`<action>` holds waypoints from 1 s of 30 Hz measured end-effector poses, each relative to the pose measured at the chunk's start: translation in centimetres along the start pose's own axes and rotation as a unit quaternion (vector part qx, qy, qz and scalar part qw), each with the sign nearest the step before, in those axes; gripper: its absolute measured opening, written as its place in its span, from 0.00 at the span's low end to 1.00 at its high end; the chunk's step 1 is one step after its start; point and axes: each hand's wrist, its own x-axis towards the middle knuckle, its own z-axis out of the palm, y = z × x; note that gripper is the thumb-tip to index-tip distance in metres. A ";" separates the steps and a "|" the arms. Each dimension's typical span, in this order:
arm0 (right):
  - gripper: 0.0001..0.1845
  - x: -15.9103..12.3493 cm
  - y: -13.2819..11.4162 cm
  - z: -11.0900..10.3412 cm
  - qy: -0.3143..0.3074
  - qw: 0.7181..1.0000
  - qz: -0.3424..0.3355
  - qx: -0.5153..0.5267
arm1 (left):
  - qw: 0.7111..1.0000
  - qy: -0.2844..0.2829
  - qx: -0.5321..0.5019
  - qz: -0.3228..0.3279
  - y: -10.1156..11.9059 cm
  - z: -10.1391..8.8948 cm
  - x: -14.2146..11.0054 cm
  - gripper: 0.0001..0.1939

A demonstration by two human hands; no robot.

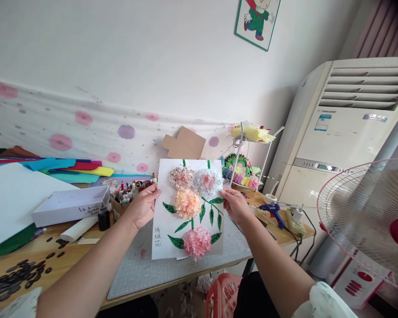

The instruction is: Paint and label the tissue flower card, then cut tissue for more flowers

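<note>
I hold up a white sheet [164,238] between both hands, above the grey cutting mat [142,269]. On it are several fluffy paper flowers in pink, peach and pale blue, with green stems and leaves and some handwriting at the lower left. My left hand [142,207] grips the sheet's left edge, thumb on the front. My right hand [234,204] pinches the right edge near the top.
A white tray [69,205], a black bottle [103,217] and a box of markers [128,194] stand left of the sheet. Dark seeds [16,276] lie at front left. Coloured paper [59,168] is stacked at the back. A blue glue gun [273,212], an air conditioner [341,132] and a fan [368,221] are on the right.
</note>
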 end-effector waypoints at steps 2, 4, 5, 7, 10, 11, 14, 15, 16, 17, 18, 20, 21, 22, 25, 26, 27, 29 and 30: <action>0.11 -0.5 0.3 -0.6 0.005 1.000 0.003 0.001 | 1.000 0.008 0.013 -0.016 -0.1 0.4 -0.2 0.15; 0.12 -0.8 0.8 -1.3 0.008 1.000 0.018 -0.001 | 0.999 0.014 0.029 -0.035 -0.6 0.6 0.0 0.15; 0.12 -0.9 1.3 -1.7 0.010 1.000 0.028 -0.003 | 0.998 0.017 0.037 -0.044 -0.9 0.7 0.3 0.15; 0.13 -0.9 2.2 -2.4 0.014 0.999 0.051 -0.009 | 0.997 0.023 0.051 -0.058 -1.9 0.8 1.0 0.14; 0.13 -0.6 3.7 -3.8 0.026 0.997 0.075 -0.022 | 0.995 0.030 0.070 -0.068 -3.5 1.1 2.4 0.12; 0.13 -0.4 4.1 -4.3 0.031 0.996 0.081 -0.027 | 0.994 0.029 0.074 -0.069 -4.0 1.3 2.8 0.12; 0.13 0.2 5.1 -5.8 0.047 0.994 0.096 -0.037 | 0.994 0.019 0.083 -0.072 -5.3 1.7 4.1 0.11; 0.13 0.4 5.4 -6.3 0.052 0.993 0.099 -0.038 | 0.994 0.016 0.085 -0.074 -5.6 1.8 4.6 0.11; 0.13 0.6 5.5 -6.8 0.056 0.993 0.101 -0.038 | 0.993 0.014 0.088 -0.076 -6.0 1.9 5.0 0.11; 0.13 0.8 5.7 -7.2 0.059 0.992 0.102 -0.038 | 0.993 0.014 0.090 -0.078 -6.3 2.0 5.4 0.11; 0.13 1.0 5.8 -7.5 0.063 0.992 0.102 -0.037 | 0.992 0.015 0.093 -0.080 -6.6 2.0 5.8 0.11; 0.13 1.3 5.9 -8.1 0.069 0.992 0.098 -0.033 | 0.992 0.023 0.099 -0.079 -7.1 2.0 6.7 0.11; 0.13 1.4 5.9 -8.3 0.074 0.992 0.094 -0.031 | 0.991 0.030 0.103 -0.077 -7.4 1.9 7.0 0.10; 0.13 1.5 6.0 -8.5 0.080 0.992 0.088 -0.029 | 0.991 0.038 0.108 -0.075 -7.6 1.7 7.3 0.10; 0.14 1.9 6.0 -9.2 0.111 0.991 0.069 -0.030 | 0.987 0.068 0.126 -0.074 -8.1 0.5 7.4 0.10; 0.14 2.0 6.0 -9.5 0.124 0.990 0.064 -0.033 | 0.985 0.079 0.134 -0.077 -8.3 -0.1 7.1 0.09; 0.13 2.3 5.9 -9.8 0.136 0.988 0.059 -0.039 | 0.982 0.090 0.144 -0.082 -8.5 -0.8 6.6 0.09; 0.12 3.0 5.4 -10.4 0.158 0.984 0.053 -0.057 | 0.975 0.111 0.167 -0.092 -8.8 -2.4 5.3 0.09; 0.12 3.5 5.0 -10.6 0.168 0.982 0.051 -0.068 | 0.972 0.118 0.181 -0.095 -9.0 -3.2 4.5 0.10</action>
